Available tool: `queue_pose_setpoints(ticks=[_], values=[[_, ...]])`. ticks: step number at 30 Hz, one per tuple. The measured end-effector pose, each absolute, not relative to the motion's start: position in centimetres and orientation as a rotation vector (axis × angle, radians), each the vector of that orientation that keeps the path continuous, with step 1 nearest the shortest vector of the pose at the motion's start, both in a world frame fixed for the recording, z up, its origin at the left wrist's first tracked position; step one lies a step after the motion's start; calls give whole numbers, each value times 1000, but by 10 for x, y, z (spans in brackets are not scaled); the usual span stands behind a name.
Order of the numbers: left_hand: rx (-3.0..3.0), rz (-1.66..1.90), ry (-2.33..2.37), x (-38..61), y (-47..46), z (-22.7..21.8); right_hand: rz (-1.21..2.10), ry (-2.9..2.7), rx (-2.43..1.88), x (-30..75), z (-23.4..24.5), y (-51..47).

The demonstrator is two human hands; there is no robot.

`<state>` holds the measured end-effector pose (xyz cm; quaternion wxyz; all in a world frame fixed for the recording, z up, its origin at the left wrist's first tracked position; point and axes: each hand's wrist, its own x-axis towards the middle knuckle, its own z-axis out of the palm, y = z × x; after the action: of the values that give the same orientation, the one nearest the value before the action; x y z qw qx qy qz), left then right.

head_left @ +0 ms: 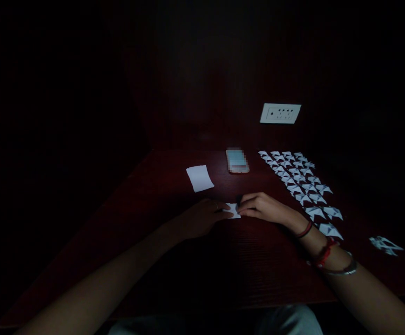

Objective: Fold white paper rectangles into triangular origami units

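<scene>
A small folded piece of white paper (233,210) lies on the dark red table between my two hands. My left hand (204,215) holds its left side down with thumb and fingers, and a ring shows on one finger. At the right edge, my right hand (261,207) pinches the same paper, fingertips pressed together. Just beyond the hands is a stack of square white paper sheets (200,178). To the right, several folded white paper pieces (302,188) stand in rows, the closest ones near my right wrist.
A phone-like object (237,161), blurred out, lies toward the back of the table (160,186). Behind it, a white socket panel (280,113) is on the dark wall. A small whitish bundle (385,245) rests at the far right. The surroundings are very dark.
</scene>
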<state>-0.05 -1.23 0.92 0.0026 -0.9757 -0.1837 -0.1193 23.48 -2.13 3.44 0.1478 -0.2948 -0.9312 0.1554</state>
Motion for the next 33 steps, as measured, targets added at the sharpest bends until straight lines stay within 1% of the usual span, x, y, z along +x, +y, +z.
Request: queue_pose_setpoints(ticks=[7,18,23,33], values=[[-3070,-347,-583,2,-18,16,413,-2581,-963,230,34,-22],[-3044,-293,-590,4,-17,14,587,-2424,-1164,225,23,-16],[-3045,-341,-571,4,-17,13,626,-2372,-1280,223,22,-14],[-3053,-249,-547,7,-19,19,653,-2289,-1447,221,21,-13]])
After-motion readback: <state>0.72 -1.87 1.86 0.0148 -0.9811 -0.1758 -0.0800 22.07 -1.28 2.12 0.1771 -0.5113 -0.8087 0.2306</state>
